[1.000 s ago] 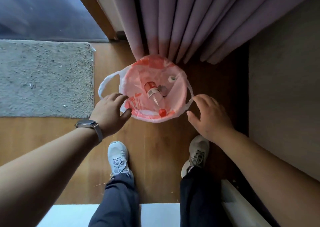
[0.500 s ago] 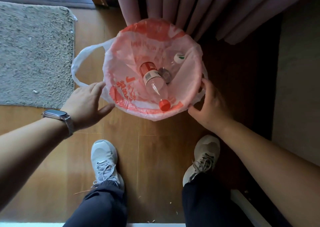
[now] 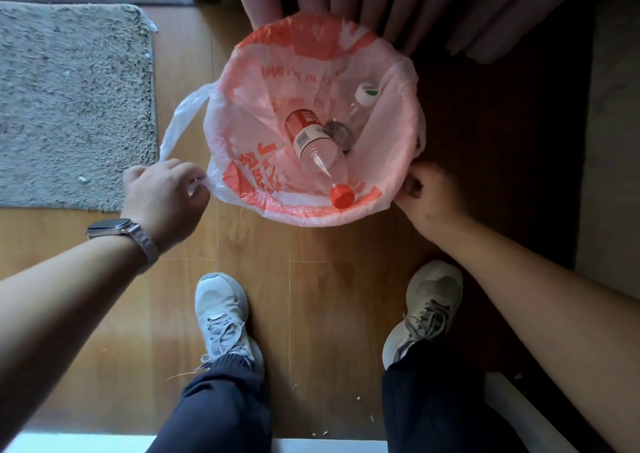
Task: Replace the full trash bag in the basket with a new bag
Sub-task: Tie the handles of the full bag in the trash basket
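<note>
A red-and-white printed trash bag (image 3: 242, 134) lines a round basket on the wood floor, its rim folded over the basket's edge so the basket itself is hidden. Inside lie a clear bottle with a red cap (image 3: 320, 156) and a second clear bottle with a white cap (image 3: 362, 101). My left hand (image 3: 164, 198), with a watch on the wrist, pinches the bag's left handle loop at the rim. My right hand (image 3: 427, 194) is closed on the bag's edge at the right side of the rim.
A grey shaggy rug (image 3: 69, 106) lies to the left. Pink curtains (image 3: 381, 6) hang right behind the basket. Both my shoes (image 3: 223, 317) stand on the wood floor just in front of it. A dark wall or panel runs along the right.
Both hands went from open beside the basket to closed on the bag: the left took the handle loop, the right the rim. The view moved closer to the basket.
</note>
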Tool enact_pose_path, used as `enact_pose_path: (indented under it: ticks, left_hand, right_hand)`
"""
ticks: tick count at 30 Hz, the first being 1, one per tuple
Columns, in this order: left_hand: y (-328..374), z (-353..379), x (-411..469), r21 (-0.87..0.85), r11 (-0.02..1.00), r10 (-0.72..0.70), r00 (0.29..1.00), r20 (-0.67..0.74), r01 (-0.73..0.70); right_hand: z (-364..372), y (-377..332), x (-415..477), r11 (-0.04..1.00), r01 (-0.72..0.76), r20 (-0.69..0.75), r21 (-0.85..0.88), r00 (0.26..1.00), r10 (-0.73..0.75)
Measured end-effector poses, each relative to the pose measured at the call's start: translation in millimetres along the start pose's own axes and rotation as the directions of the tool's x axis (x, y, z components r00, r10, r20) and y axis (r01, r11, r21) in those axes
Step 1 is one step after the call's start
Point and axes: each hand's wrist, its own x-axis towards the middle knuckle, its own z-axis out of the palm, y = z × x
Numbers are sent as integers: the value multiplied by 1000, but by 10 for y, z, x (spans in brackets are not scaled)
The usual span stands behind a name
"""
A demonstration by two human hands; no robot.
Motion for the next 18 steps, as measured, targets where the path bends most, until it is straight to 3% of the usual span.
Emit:
enact_pose_path:
  ticks: [9, 13, 18]
  left_hand:
    - [104, -397, -169, -371, 923, 4, 967, -253, -100]
    - [281, -440, -40, -420, 888, 22, 928, -372, -189]
    - [447, -487, 165, -382, 872, 85, 864, -496, -305]
  right_hand:
    - [8, -132, 47, 994, -54, -1, 90, 999, 54]
    - [-22, -11, 60, 985, -77, -67, 155, 994, 88]
    - [-163, 51, -28, 996, -10, -179, 86, 984, 25]
